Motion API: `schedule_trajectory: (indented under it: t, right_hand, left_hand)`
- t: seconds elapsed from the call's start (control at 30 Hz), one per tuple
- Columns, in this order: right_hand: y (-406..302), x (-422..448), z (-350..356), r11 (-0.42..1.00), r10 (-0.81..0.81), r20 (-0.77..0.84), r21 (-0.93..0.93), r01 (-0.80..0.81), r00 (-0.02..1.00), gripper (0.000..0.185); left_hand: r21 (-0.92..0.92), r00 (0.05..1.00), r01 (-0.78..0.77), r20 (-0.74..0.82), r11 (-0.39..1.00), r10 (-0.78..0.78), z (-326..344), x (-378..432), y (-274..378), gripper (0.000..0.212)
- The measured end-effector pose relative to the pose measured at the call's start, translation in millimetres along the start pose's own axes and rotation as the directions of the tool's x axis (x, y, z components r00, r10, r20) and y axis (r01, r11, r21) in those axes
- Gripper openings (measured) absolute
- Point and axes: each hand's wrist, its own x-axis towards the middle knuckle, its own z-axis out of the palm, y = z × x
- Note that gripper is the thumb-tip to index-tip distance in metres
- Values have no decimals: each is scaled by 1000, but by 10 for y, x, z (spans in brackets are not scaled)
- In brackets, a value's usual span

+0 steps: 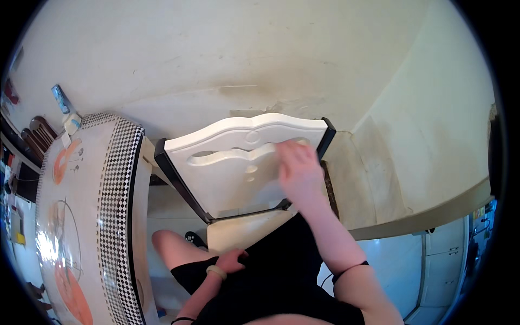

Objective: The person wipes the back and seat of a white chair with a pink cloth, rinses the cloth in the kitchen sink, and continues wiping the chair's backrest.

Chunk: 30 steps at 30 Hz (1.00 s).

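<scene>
A white chair backrest (227, 178) with dark side posts and carved cutouts stands before me. My right hand (298, 168), blurred, is at the right part of the backrest, its fingers near the upper cutout; whether it holds anything cannot be seen. My left hand (232, 261), with a pale bracelet (216, 272) at the wrist, rests on the black clothing over my lap, its fingers loosely curled. Between the backrest and my lap shows the light chair seat (239, 230).
A table with a checkered-edged cover (113, 195) stands at the left. Behind the backrest is a stained pale wall (260, 61), which continues to the right. White cabinets (443, 260) stand at the lower right.
</scene>
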Motion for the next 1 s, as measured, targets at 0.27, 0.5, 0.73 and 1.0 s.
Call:
schedule_trajectory:
  t: [0.27, 0.5, 0.73, 1.0]
  right_hand:
    - [-267, 50, 145, 991, -136, -58, -1, 136, 989, 49]
    - [132, -94, 59, 998, 4, -116, -58, -11, 993, 44]
    - [-203, 108, 131, 974, -208, 14, -92, 209, 978, 43]
    - [228, -27, -300, 894, -189, 102, -393, 214, 977, 46]
  left_hand:
    - [-594, 997, -40, 26, 804, 69, -18, 307, -75, 48]
    - [-412, 996, -52, 43, 909, 76, 150, 340, 82, 44]
    - [-357, 997, -30, 59, 933, 54, 128, 375, 64, 46]
    - [-470, 999, -12, 37, 882, 33, 99, 435, -106, 47]
